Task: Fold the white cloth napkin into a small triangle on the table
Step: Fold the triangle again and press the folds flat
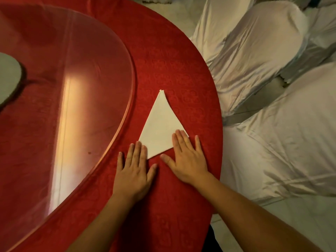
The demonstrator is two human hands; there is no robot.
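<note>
While the round table draped in a red patterned tablecloth [181, 66] filled most of the view, a large clear glass turntable [76, 84] lay over its middle, and chairs in white fabric covers [263, 57] stood just beyond the table's right-hand rim. On the bare red cloth between the turntable's edge and the table's rim lay the white cloth napkin [161, 128], already folded into a flat triangle. Its long axis ran away from the person, tilted slightly, with the sharpest corner pointing toward the far side of the table and the short base edge nearest the person, running slantwise from lower left to upper right.

Both bare forearms reached in from the lower edge of the view. The left hand [135, 168] lay palm down on the tablecloth, fingers stretched out flat and slightly spread, gripping nothing; its fingertips touched the napkin's near-left corner. The right hand [187, 157] was likewise flat and open, thumb splayed toward the left hand, with its longer fingers resting on the napkin's near-right corner and the palm on the red cloth
</note>
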